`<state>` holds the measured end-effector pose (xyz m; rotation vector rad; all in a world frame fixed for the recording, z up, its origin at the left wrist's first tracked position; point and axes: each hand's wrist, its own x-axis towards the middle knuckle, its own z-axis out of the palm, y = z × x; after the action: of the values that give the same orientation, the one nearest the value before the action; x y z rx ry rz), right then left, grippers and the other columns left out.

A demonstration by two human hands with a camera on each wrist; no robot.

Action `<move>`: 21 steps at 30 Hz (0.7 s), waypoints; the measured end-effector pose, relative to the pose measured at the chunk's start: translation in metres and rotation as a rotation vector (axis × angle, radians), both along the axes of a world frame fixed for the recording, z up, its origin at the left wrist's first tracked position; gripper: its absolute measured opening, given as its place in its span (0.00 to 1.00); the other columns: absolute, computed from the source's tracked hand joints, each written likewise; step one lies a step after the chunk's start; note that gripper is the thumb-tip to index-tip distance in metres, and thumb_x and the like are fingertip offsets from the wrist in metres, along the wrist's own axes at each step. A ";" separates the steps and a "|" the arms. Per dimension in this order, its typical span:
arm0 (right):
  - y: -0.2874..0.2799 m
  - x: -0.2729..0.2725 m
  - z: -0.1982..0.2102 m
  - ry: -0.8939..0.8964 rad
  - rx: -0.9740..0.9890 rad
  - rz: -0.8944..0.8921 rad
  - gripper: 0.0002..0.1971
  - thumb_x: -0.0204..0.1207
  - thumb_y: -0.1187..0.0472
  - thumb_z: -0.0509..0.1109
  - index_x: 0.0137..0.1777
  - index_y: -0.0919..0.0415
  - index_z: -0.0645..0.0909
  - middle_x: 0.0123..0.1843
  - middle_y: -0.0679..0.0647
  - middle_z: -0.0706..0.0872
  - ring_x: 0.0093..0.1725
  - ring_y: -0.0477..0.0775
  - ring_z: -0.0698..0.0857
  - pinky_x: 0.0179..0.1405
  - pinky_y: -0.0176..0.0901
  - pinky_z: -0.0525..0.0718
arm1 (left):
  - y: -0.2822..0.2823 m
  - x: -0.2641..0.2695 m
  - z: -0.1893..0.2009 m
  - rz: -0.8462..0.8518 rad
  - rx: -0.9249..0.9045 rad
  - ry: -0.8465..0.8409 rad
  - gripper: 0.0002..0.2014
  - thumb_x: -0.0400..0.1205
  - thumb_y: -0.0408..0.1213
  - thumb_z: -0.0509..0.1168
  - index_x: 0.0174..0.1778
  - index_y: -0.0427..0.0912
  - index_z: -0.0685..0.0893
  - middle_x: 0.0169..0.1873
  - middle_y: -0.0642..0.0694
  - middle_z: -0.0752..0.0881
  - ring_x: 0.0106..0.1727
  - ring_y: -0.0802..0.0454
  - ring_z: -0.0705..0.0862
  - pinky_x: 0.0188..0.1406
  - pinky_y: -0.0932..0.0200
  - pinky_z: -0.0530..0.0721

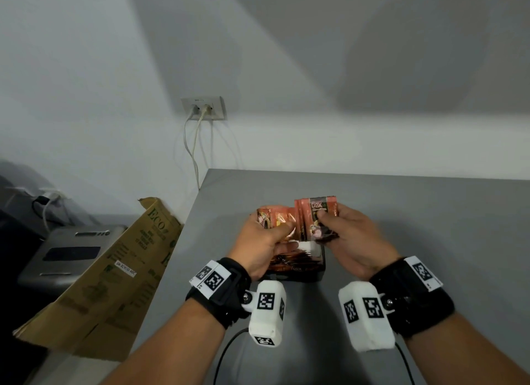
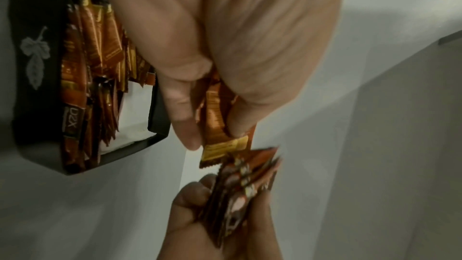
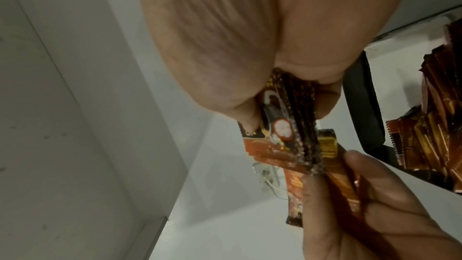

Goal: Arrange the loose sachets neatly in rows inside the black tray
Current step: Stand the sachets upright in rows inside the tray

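Both hands up over the black tray point(image 1: 320, 275), w/ sachets in each. Left hand point(image 1: 265, 245) has fingers curled round a small bunch of orange sachets point(image 1: 276, 217); at least 2 edges show, exact no. can't tell. Right hand point(image 1: 354, 241) pinches a fanned stack point(image 1: 317, 218), thumb on front, approx 4–5 by the edges in the right wrist view. The 2 bunches touch edge to edge.

1 tray on the grey table point(image 1: 430, 227), under the hands. Inside it, sachets point(image 2: 100, 62) stand on edge in a row along one side, approx 8+, too blurred for an exact count; white floor bare beside them.

Left of table: 1 cardboard box point(image 1: 114, 284). On wall: 1 socket point(image 1: 203, 108) w/ 2 plugs.
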<state>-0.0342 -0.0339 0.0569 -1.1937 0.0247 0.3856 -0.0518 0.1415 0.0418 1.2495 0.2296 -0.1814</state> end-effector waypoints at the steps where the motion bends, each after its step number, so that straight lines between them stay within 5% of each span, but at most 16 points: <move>1: 0.002 -0.002 0.001 0.000 -0.002 0.027 0.11 0.85 0.70 0.62 0.60 0.70 0.84 0.53 0.67 0.91 0.52 0.62 0.89 0.60 0.55 0.85 | -0.001 0.000 -0.001 -0.019 0.013 -0.007 0.16 0.81 0.20 0.68 0.65 0.27 0.78 0.56 0.26 0.87 0.52 0.35 0.90 0.52 0.36 0.90; 3: 0.006 -0.004 0.000 0.011 0.014 0.033 0.10 0.85 0.70 0.61 0.59 0.69 0.84 0.52 0.67 0.91 0.52 0.63 0.88 0.61 0.56 0.84 | -0.002 0.000 0.000 -0.029 0.023 -0.007 0.16 0.81 0.21 0.68 0.65 0.27 0.78 0.55 0.27 0.88 0.50 0.37 0.91 0.43 0.45 0.91; 5: 0.007 -0.004 0.000 -0.079 -0.061 -0.039 0.10 0.86 0.69 0.62 0.58 0.65 0.85 0.52 0.63 0.92 0.52 0.61 0.88 0.61 0.57 0.84 | -0.001 0.001 0.000 0.003 -0.012 0.044 0.16 0.83 0.34 0.70 0.65 0.32 0.80 0.51 0.32 0.88 0.48 0.41 0.90 0.42 0.50 0.90; 8: -0.001 -0.003 0.000 -0.500 -0.559 -0.099 0.08 0.85 0.63 0.67 0.53 0.49 0.85 0.47 0.47 0.91 0.48 0.49 0.89 0.55 0.51 0.87 | 0.007 0.004 -0.001 0.082 -0.142 0.145 0.19 0.82 0.50 0.70 0.57 0.36 0.84 0.43 0.38 0.86 0.41 0.46 0.86 0.44 0.49 0.87; 12: -0.002 -0.009 -0.005 -0.899 -0.829 0.158 0.12 0.81 0.63 0.72 0.58 0.44 0.86 0.53 0.31 0.83 0.57 0.41 0.82 0.60 0.40 0.81 | 0.010 0.011 0.002 0.095 -0.125 0.017 0.09 0.79 0.26 0.72 0.52 0.38 0.82 0.45 0.34 0.87 0.42 0.42 0.88 0.37 0.52 0.88; 16: -0.010 -0.011 -0.002 -0.725 -0.689 0.172 0.14 0.81 0.67 0.71 0.58 0.45 0.85 0.57 0.42 0.86 0.56 0.39 0.85 0.56 0.26 0.79 | 0.023 0.016 0.005 0.133 0.112 -0.037 0.19 0.74 0.16 0.70 0.57 0.37 0.80 0.46 0.34 0.87 0.42 0.41 0.89 0.38 0.49 0.88; 21: -0.005 -0.003 0.003 -0.277 -0.400 0.203 0.09 0.85 0.69 0.64 0.59 0.59 0.83 0.47 0.49 0.92 0.44 0.45 0.88 0.45 0.37 0.86 | 0.027 0.015 0.016 -0.177 0.384 -0.111 0.21 0.68 0.23 0.75 0.55 0.43 0.84 0.48 0.40 0.89 0.50 0.40 0.89 0.56 0.41 0.89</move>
<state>-0.0371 -0.0387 0.0598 -1.6443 -0.2718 0.4005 -0.0366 0.1680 0.0578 1.6581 0.0572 -0.2269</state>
